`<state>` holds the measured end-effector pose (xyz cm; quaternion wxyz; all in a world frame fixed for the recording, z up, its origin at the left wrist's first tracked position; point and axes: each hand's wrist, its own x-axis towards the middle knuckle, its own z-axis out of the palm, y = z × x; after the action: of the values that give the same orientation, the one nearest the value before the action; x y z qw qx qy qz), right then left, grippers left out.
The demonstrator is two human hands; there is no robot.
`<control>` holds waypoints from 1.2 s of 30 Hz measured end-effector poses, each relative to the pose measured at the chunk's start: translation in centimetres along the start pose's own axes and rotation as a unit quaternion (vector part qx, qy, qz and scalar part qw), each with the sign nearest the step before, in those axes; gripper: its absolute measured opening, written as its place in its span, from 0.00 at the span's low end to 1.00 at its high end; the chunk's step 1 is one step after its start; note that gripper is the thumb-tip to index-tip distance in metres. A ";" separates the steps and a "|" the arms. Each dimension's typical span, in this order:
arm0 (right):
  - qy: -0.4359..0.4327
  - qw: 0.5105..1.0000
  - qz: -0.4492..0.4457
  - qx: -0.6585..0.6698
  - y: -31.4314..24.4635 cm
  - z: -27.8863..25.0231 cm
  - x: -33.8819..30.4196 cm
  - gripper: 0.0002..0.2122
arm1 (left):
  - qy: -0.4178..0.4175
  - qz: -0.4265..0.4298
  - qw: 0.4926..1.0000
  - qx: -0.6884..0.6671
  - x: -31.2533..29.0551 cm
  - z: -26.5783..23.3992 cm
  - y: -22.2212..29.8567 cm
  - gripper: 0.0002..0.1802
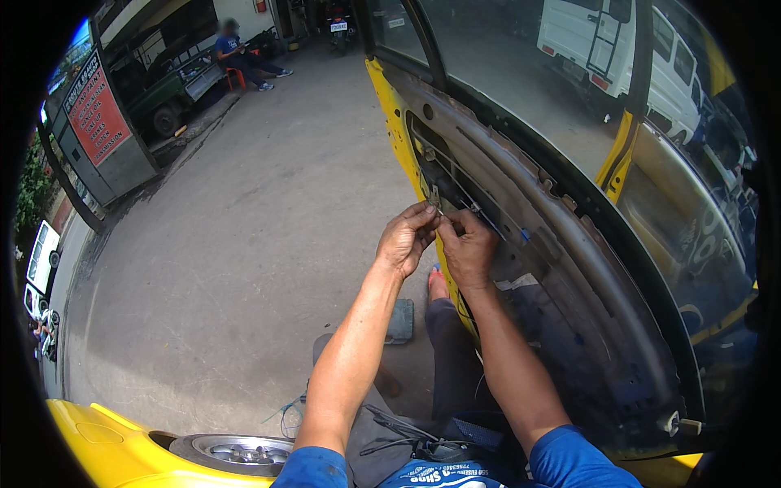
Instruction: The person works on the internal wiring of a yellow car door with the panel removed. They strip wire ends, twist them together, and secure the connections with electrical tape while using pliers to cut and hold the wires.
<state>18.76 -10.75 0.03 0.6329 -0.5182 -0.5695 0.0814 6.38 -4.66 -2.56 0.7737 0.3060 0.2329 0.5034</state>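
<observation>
My two hands meet on a thin wire at the stripped inner side of a yellow car door.

My left hand (pixel 407 237) and right hand (pixel 467 248) come together just in front of the door's bare inner panel (pixel 561 268), fingertips almost touching, both pinched shut on a fine wire or rod (pixel 480 213). It is too slight to name with certainty. It lies right at my fingertips and runs up and to the right, along the door's length, into the long opening (pixel 435 167) in the panel. Neither hand is nearer; the right grips a touch further along it. Both forearms reach up from the lower edge, elbows apart, wrists angled inward. Below them sit my knee (pixel 443 313), the concrete floor (pixel 244 244) and a wheel (pixel 236 451).
</observation>
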 end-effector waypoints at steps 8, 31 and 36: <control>-0.022 1.000 -0.012 -0.007 -0.2 -0.1 0.1 0.04 | 0.021 0.019 1.000 0.014 -0.4 0.2 0.2 0.20; -0.080 0.996 -0.027 -0.020 -0.2 -0.8 -0.6 0.18 | 0.047 0.002 0.996 0.071 -1.4 -0.1 0.8 0.17; -0.078 0.997 0.023 -0.018 0.0 -0.8 -0.9 0.09 | 0.042 0.014 0.997 0.067 -1.6 -0.2 0.8 0.16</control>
<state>19.06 -11.80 -0.39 0.5754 -0.5344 -0.6063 0.1256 5.09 -5.82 -2.05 0.7342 0.3389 0.2936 0.5099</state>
